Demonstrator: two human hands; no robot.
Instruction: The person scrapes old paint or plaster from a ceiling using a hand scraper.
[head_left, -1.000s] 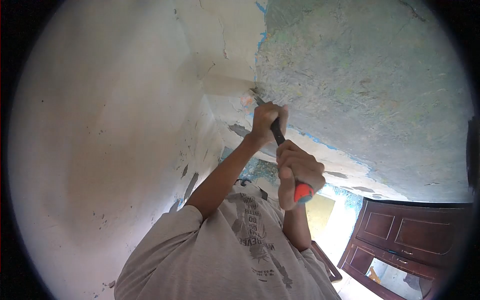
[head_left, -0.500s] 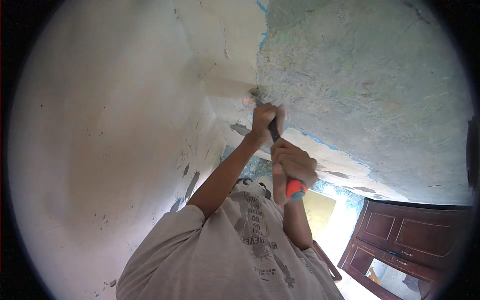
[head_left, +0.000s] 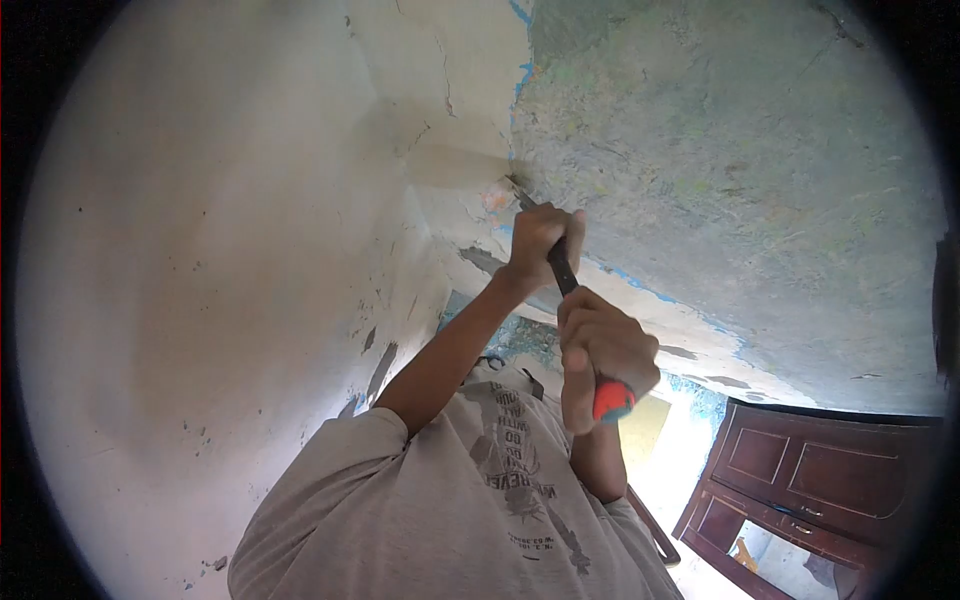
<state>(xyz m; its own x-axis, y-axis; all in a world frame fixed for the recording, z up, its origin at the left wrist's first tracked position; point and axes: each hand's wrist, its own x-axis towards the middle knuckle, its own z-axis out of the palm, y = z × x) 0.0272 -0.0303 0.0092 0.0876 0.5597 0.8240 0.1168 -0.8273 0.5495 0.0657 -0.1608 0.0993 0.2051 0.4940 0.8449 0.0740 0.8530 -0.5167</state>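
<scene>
Both of my hands are on one long scraper-like tool (head_left: 566,277) with a dark shaft and a red handle end (head_left: 612,399) capped in blue-grey. My left hand (head_left: 542,240) wraps the shaft close to the working end. Lower down, my right hand (head_left: 610,350) is closed around the handle. The narrow tip reaches the wall at the border between the rough grey-green patch (head_left: 720,190) and the cream paint (head_left: 455,150). Beside the tip is a small orange-pink bare spot (head_left: 495,197). The tip's exact shape is too small to tell.
Cream wall (head_left: 250,250) with chips and cracks fills the left side. A ragged blue paint edge (head_left: 640,282) borders the grey-green patch. A dark brown wooden cabinet (head_left: 800,465) stands at lower right, near a brown curved piece (head_left: 655,528).
My right hand and the handle have moved right and down. My left hand has shifted slightly right, and more of the tool near the tip shows. Both hands keep their hold.
</scene>
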